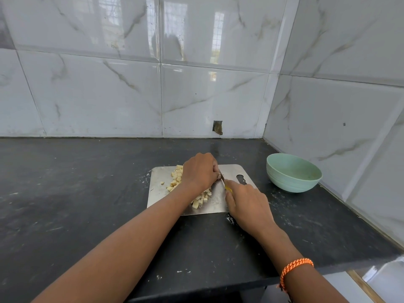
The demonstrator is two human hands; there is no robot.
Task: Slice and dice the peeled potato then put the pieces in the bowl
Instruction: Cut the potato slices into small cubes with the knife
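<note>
Both forearms are bare, no sleeves reaching into sight. Around the right wrist sits a braided orange-and-white bracelet [295, 270], with what may be a loose knotted tail hanging off its lower edge.

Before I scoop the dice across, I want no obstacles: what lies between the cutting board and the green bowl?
In the head view only bare dark counter separates the steel cutting board from the green bowl; nothing stands there.

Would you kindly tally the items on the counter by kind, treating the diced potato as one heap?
Cutting board: 1
Bowl: 1
Knife: 1
Diced potato heap: 1
Total: 4
</note>
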